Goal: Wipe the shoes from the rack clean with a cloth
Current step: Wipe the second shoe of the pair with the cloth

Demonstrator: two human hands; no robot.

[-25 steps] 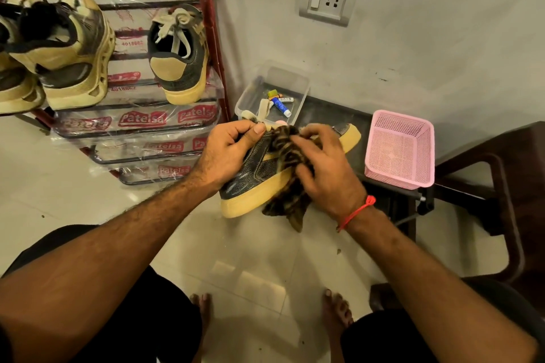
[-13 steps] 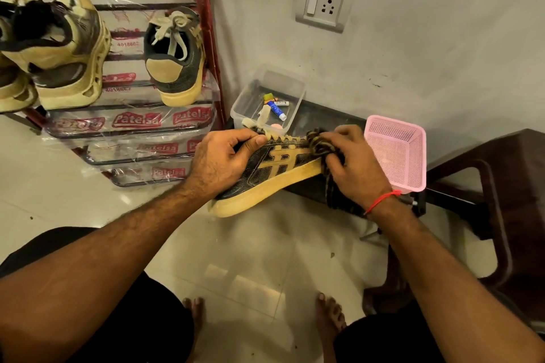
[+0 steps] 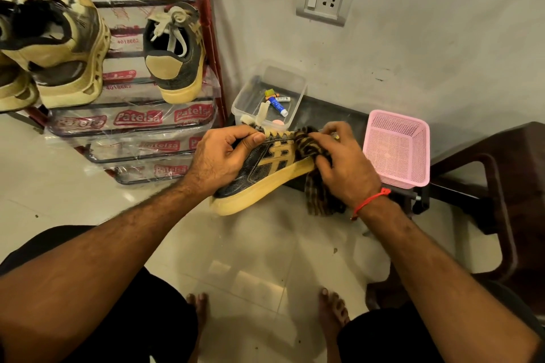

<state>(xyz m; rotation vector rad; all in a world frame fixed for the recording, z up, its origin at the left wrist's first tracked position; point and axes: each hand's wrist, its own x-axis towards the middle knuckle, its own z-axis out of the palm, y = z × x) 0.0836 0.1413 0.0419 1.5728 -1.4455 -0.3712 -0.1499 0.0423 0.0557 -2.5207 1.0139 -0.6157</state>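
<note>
Yellow-soled mate shoe waited on rack. My left hand curled round heel of shoe, steadying it above floor. My right hand bunched checked cloth in curled fingers, pressing it against toe end for scrubbing.

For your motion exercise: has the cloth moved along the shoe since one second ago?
Yes. The cloth moved from mid-shoe toward the toe, nearer the pink basket.

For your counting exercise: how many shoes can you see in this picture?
4. One shoe is gripped by the left hand; three stand on the rack: right, middle, left edge. More may lie off-frame.
</note>
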